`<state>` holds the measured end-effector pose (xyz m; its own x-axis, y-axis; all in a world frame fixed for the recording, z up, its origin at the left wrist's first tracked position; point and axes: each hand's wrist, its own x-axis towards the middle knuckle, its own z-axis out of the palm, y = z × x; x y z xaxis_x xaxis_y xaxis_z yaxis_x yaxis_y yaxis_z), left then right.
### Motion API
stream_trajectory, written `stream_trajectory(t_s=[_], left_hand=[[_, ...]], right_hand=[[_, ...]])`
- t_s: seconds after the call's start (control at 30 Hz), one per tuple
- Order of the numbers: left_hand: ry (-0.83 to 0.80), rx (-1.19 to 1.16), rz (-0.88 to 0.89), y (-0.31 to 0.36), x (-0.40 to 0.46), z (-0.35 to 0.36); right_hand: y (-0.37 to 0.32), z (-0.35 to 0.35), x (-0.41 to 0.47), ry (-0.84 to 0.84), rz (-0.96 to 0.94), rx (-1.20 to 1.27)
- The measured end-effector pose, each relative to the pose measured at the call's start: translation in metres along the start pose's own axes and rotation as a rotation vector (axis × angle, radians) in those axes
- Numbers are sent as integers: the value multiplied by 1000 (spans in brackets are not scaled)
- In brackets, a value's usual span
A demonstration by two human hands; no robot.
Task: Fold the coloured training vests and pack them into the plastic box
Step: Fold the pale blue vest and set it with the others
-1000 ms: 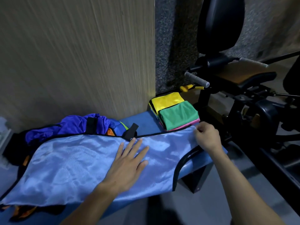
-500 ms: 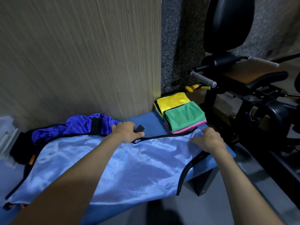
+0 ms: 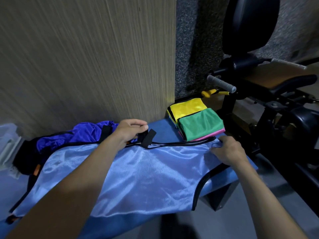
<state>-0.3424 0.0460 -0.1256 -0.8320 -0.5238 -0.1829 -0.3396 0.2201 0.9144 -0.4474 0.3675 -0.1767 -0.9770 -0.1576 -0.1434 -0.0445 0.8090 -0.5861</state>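
Light-blue vest flat, long axis left-right, left hand pinching black strap, right hand gripping corner

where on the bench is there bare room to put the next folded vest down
One bare strip of blue bench, between the left hand and the folded stack. Elsewhere crowded: light blue vest spread across, crumpled purple vest far left.
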Motion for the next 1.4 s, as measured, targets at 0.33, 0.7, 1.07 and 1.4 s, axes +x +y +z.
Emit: stream_trajectory(t_s=[0.33, 0.7, 1.07, 1.4], left_hand=[[83, 742, 430, -17, 17, 11], [-196, 1090, 303, 0, 14, 22], [261, 1074, 673, -5, -10, 30], [49, 991, 953, -61, -91, 64]], right_hand=[[0, 2, -3, 25, -6, -4], [0, -3, -4, 21, -33, 142], [2, 4, 3, 101, -67, 469], [3, 1, -5, 85, -133, 508]])
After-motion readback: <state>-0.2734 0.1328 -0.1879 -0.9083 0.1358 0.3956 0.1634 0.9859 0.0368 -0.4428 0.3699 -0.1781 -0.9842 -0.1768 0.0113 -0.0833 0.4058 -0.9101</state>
